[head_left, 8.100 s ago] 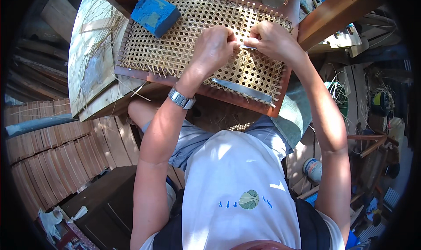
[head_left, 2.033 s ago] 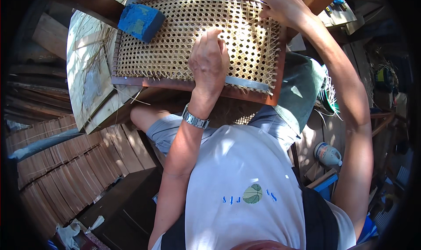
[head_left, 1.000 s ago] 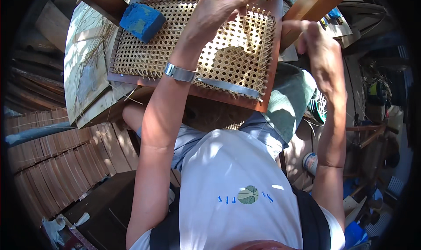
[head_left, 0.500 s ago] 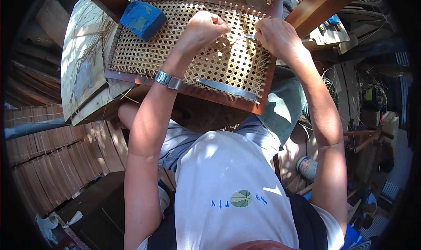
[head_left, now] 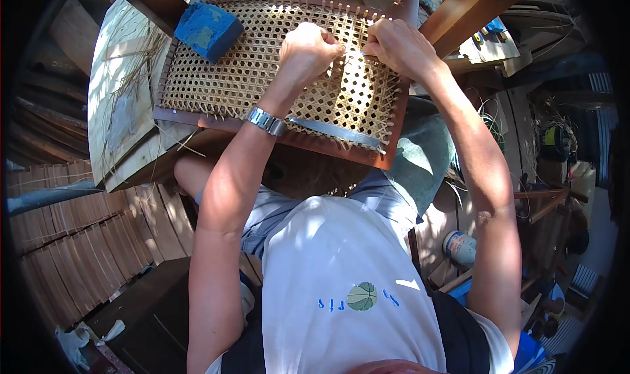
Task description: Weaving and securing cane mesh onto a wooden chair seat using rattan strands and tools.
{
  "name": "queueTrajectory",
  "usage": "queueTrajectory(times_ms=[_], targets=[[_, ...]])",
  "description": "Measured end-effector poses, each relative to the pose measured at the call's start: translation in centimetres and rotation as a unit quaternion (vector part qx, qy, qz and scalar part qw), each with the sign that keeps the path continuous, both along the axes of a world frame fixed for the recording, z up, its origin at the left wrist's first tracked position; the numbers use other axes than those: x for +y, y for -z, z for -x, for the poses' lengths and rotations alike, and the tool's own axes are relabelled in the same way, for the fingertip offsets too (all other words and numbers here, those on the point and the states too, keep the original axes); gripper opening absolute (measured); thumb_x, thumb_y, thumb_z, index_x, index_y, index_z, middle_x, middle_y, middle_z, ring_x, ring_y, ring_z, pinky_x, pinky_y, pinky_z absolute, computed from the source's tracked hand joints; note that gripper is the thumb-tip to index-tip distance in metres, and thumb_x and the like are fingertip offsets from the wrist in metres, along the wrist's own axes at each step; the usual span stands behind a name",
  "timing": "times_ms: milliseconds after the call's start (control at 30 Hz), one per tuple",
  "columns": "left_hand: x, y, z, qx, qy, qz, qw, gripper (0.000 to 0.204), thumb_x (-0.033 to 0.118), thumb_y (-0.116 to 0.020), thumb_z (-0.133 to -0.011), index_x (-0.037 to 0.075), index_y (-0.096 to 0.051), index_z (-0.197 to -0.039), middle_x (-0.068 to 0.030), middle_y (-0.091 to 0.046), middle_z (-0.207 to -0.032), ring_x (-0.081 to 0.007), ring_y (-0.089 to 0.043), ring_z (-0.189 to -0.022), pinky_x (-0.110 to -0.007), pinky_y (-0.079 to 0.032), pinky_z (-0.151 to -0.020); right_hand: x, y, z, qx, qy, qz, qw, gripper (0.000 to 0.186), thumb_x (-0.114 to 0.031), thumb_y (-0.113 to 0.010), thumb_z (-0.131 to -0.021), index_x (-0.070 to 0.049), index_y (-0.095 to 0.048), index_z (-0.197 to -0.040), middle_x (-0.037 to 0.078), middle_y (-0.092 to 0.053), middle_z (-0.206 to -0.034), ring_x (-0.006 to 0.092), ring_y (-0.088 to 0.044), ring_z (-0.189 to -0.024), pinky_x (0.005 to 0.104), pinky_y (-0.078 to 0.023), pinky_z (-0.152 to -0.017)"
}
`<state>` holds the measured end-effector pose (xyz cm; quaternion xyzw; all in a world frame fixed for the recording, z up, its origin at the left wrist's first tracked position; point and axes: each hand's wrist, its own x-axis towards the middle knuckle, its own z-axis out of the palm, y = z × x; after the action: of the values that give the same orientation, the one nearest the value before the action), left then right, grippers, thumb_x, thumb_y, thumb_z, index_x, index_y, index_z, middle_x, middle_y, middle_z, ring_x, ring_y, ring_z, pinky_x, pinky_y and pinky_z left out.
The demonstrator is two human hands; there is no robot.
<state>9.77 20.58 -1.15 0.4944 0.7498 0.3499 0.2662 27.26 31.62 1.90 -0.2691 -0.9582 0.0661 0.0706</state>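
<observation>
The woven cane panel [head_left: 249,78] in its brown wooden frame [head_left: 394,141] is in front of me. My left hand [head_left: 308,51] is closed in a pinch over its right half; what its fingertips hold is too small to make out. Just right of it, my right hand [head_left: 397,49] is closed on a thin, pale metal tool [head_left: 357,53], whose tip points toward the left fingers. A blue block [head_left: 209,31] rests on the panel's upper left. A flat metal blade [head_left: 335,132] lies along the panel's lower edge.
A wooden board [head_left: 118,78] with loose cane strands lies left of the panel. Brown wooden posts [head_left: 472,9] rise at upper left and right. Stacked wooden slats [head_left: 79,242] are at lower left. A white jug [head_left: 459,246] stands by my right forearm, with assorted clutter further right.
Since a second ago, my left hand has come down from the panel's top edge and my right hand has moved left onto the panel, so both now meet over the weave.
</observation>
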Motion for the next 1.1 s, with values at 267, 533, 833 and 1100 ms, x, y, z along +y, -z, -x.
queueTrajectory(times_ms=[267, 533, 833, 1100], targets=[[-0.6, -0.4, -1.8, 0.301, 0.057, -0.114, 0.945, 0.034, 0.033, -0.078, -0.082, 0.004, -0.07, -0.097, -0.0124, -0.069, -0.082, -0.0265, -0.067, -0.078, -0.039, -0.052, -0.071, 0.2, -0.9, -0.3, 0.016, 0.108, 0.079, 0.991, 0.034, -0.034, -0.074, -0.083, -0.001, -0.068, -0.08, 0.02, -0.066, -0.072, 0.0356, -0.069, -0.077, 0.0436, -0.051, -0.07], [4.0, 0.2, -1.7, -0.139, 0.202, -0.113, 0.963, 0.039, 0.023, -0.079, -0.085, 0.002, -0.07, -0.117, -0.015, -0.072, -0.111, -0.0178, -0.072, -0.093, -0.034, -0.058, -0.084, 0.4, -4.5, -2.7, -0.023, 0.066, -0.191, 0.979, 0.024, -0.025, -0.07, -0.085, -0.004, -0.062, -0.091, 0.019, -0.067, -0.083, 0.0409, -0.065, -0.086, 0.0504, -0.051, -0.077], [4.0, 0.9, -1.6, -0.044, 0.077, -0.024, 0.996, 0.027, 0.033, -0.073, -0.089, 0.007, -0.076, -0.096, -0.0061, -0.075, -0.082, -0.0105, -0.067, -0.068, -0.027, -0.056, -0.066, 0.4, -1.9, -2.4, -0.038, 0.085, -0.064, 0.994, 0.026, -0.027, -0.072, -0.085, -0.003, -0.062, -0.09, 0.017, -0.066, -0.085, 0.0392, -0.064, -0.09, 0.0494, -0.049, -0.078], [4.0, -0.4, -1.4, 0.0, 0.006, 0.043, 0.999, 0.031, 0.034, -0.074, -0.081, 0.004, -0.068, -0.08, -0.0065, -0.066, -0.066, -0.0119, -0.064, -0.059, -0.029, -0.057, -0.06, 1.3, -1.1, -1.6, -0.043, 0.027, -0.087, 0.995, 0.026, -0.025, -0.072, -0.084, -0.002, -0.066, -0.094, 0.018, -0.067, -0.086, 0.0385, -0.065, -0.09, 0.0475, -0.05, -0.078]])
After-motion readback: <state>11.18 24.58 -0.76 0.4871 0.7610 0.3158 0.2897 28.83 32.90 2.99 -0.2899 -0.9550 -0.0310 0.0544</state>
